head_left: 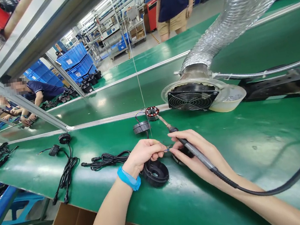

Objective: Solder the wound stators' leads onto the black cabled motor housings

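Item 1 — black round housing [155,172], near edge of green bench [233,190], lying flat under left hand [144,153]. L. fingers pinched together on thin wire ends [167,149], held up off the bench so the tip can get at them. Right hand [197,152] closed pen-style round soldering iron [188,146]; its cord trails right, clear of the work. Mid: cable bundle [108,159], left. Far: copper-wound stator [152,112]; fume fan [192,99] w/ foil duct (facing the joint — likely drawing smoke off).
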`<state>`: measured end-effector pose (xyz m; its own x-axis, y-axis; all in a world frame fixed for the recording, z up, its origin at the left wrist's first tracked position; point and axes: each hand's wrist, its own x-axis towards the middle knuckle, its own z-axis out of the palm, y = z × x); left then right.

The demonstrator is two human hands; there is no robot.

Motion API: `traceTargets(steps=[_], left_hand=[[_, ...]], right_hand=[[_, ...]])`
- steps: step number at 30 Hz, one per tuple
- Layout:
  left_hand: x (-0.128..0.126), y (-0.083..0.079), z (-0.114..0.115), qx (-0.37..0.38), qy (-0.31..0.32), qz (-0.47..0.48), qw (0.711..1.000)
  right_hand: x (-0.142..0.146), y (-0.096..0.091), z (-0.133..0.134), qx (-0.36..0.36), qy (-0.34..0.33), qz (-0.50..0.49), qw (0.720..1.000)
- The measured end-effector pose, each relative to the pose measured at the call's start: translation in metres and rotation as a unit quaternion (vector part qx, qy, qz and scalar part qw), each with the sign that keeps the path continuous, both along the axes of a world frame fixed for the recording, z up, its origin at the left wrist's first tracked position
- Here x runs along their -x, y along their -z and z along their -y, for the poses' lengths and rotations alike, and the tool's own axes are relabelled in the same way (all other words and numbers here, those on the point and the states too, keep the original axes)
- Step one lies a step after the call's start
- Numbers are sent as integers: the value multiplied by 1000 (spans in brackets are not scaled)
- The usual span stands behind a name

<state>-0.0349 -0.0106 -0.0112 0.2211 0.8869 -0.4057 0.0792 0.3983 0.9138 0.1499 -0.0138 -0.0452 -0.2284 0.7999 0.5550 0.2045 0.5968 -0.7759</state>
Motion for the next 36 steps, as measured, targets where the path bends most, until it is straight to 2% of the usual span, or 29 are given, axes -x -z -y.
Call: traceTargets(steps=[6, 13, 17, 25, 31, 33, 36], left_hand=[[0, -1, 0, 9, 9, -4, 1000], [-1, -2, 4, -16, 31, -37, 999], [-4, -5, 7, -25, 24, -62, 997], [-8, -7, 8, -29, 21, -85, 996], [-10, -10, 9, -29, 23, -90, 995], [-10, -10, 9, -30, 23, -90, 995], [-10, -9, 9, -33, 22, -87, 995]], right_hand=[[-3, 0, -3, 61, 10, -11, 998], [-2, 3, -2, 62, 14, -19, 998], [-5, -3, 3, 37, 46, -29, 998], [-20, -11, 21, -43, 197, -59, 978], [-26, -14, 28, -140, 164, -57, 975], [-25, -16, 29, -146, 156, -49, 976], [-24, -17, 30, -116, 166, -42, 978]])
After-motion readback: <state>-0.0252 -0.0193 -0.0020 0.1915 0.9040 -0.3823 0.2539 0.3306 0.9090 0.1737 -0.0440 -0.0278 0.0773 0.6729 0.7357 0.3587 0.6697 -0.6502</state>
